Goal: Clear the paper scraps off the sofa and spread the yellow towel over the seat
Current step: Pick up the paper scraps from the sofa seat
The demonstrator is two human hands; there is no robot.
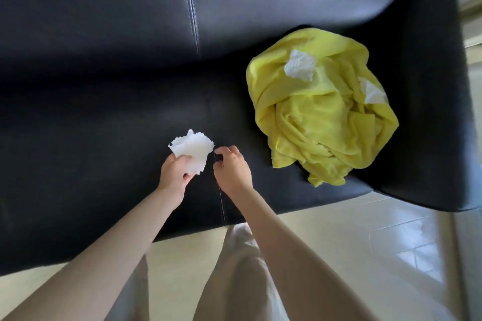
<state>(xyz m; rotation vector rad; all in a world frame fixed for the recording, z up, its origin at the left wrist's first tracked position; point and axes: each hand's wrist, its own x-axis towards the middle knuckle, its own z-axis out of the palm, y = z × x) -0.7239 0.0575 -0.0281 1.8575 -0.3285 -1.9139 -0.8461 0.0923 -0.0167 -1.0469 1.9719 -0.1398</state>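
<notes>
A black leather sofa (104,117) fills most of the view. My left hand (175,173) grips a bunch of crumpled white paper scraps (192,150) above the middle of the seat. Just to its right, my right hand (231,169) hovers over the seat seam with fingers loosely curled and nothing visible in them. The yellow towel (318,109) lies crumpled on the right end of the seat. Two more white paper scraps sit on it: one (300,64) near its top, another (371,91) at its right edge.
The sofa's right armrest (430,86) stands beside the towel. Pale tiled floor (365,242) lies in front of the sofa. My legs in light trousers (242,276) are at the seat's front edge.
</notes>
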